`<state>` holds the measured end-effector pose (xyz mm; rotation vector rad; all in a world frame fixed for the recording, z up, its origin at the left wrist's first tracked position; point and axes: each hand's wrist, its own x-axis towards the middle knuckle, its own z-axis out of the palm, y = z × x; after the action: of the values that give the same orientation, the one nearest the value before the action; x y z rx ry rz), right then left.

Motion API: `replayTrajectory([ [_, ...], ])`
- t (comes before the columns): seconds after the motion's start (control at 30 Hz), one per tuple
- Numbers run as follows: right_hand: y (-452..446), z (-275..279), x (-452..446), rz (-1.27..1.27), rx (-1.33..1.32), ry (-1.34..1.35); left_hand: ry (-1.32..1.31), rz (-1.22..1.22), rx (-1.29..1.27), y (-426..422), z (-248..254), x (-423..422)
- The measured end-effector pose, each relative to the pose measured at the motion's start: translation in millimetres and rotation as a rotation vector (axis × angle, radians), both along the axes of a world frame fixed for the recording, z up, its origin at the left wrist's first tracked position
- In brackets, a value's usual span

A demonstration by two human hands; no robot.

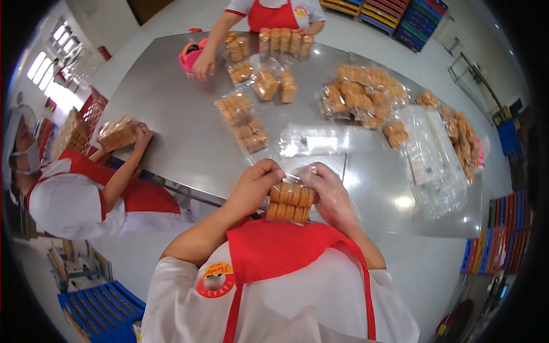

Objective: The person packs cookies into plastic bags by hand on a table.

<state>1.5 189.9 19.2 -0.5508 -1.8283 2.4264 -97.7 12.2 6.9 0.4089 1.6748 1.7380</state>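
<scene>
Red apron [280, 248] noted below; left hand [254, 186] and plastic-gloved right hand [331, 193] pinch the biscuit pack's [290, 203] upper film, apparently a bag-mouth handling step requiring both grips.

Within the grip, clear wrap [294, 175] covers golden-brown biscuits [290, 203] in a pattern of repeated upright bands; nearer the wearer, a plain red apron [274, 251] contrasts with a white shirt [189, 311] bearing a red-and-white round badge [215, 282] with a yellow band. Beyond the grip, the table [171, 114] is silver-grey with white glare, and a bright pink object [188, 57] shows black and orange at its centre. Well right of the grip, stacked crates [498, 248] form blue, red and yellow stripes.
</scene>
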Motion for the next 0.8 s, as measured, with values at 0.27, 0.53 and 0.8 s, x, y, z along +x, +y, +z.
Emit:
replayTrajectory([
  [0.27,8.3,5.0,5.0,0.114,0.484,0.249,0.519,-0.073,0.023,-4.1,-2.3,-6.9],
  [0.53,18.3,-9.4,0.4,0.207,-0.076,0.109,-0.296,-0.052,0.253,-5.8,-11.8,-10.8],
  [0.8,8.0,-7.5,-5.0,-0.006,0.25,0.048,0.581,0.099,-0.092,1.3,-3.4,4.1],
])
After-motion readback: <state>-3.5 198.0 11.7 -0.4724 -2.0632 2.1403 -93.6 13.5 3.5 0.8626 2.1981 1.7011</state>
